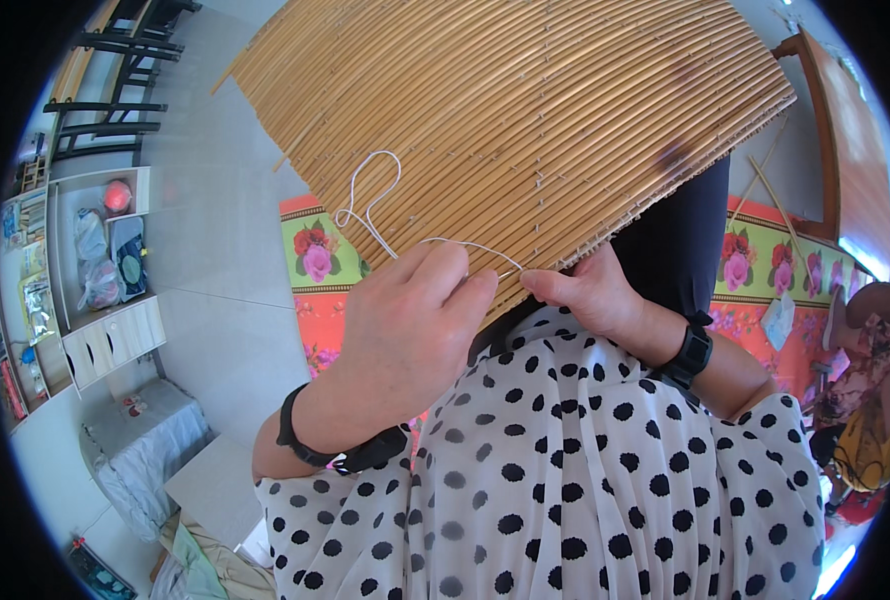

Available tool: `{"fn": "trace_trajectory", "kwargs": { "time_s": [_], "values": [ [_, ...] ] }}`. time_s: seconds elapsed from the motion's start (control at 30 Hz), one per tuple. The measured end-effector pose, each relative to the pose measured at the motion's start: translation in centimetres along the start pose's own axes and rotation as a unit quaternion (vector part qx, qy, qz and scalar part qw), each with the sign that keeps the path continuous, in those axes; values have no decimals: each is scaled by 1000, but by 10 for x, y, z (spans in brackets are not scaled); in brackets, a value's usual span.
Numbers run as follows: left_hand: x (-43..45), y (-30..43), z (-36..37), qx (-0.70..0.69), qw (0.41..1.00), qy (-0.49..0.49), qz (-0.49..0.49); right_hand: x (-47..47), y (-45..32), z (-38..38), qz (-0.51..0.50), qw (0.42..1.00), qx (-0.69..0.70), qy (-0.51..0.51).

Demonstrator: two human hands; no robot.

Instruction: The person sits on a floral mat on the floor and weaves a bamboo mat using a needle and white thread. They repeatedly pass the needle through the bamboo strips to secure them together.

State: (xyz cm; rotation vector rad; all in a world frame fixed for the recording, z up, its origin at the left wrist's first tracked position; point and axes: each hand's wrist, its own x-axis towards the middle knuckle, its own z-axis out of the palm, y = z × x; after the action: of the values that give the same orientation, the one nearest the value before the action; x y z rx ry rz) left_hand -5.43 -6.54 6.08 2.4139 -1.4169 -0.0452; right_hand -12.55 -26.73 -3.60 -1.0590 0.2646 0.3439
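Observation:
A mat of thin bamboo or reed slats point(490, 135), with rows of small pale stitches across it, lies slanting over my lap. My left hand point(422, 315) is above its lower left part, thumb and forefinger pinched on a thin shiny piece that looks like a needle point(508, 275), mostly hidden by the fingers. White thread point(376, 196) loops over the slats left of this hand, and a strand arches from it towards my right thumb. My right hand point(602, 289) grips the mat's near edge, thumb close to the left fingertips, the other fingers mostly hidden underneath.
A floral red and green floor covering point(317, 255) lies beneath. Loose sticks point(779, 199) and a wooden piece of furniture point(827, 142) are at the right. Another person point(869, 360) is at the far right. Shelves point(107, 315) and a covered box point(145, 442) stand left.

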Motion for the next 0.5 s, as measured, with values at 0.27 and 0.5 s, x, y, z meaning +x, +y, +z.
{"fn": "trace_trajectory", "kwargs": {
  "time_s": [0.27, 0.5],
  "values": [
    [4, 3, -3, 21, 1000, -7, 5, 0, 1, 1, -7, 1000, 9, 12],
    [6, 1, -3, 21, 1000, 0, 16, -1, -1, 3, -5, 1000, 15, 18]
  ]
}}
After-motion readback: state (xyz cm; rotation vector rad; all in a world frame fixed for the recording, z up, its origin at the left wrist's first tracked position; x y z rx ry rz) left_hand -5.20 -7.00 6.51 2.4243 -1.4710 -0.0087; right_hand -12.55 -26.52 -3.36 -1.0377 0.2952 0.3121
